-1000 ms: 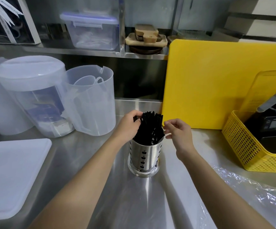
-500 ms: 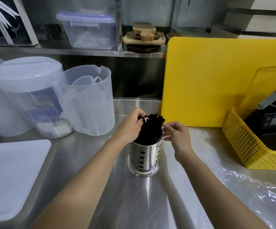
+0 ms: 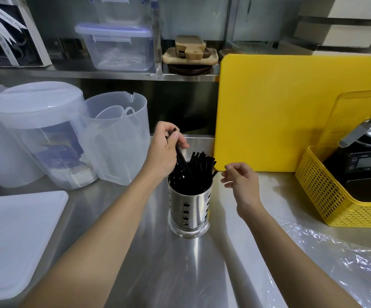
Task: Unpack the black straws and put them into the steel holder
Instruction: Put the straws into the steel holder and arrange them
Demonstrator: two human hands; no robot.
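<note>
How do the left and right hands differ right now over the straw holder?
The left hand pinches a few black straws, lifted and tilted above the steel holder; the right hand holds nothing, fingers loosely curled. The left sits above the holder's left rim, while the right hangs beside its right rim, apart from the straws. Both are bare.
</note>
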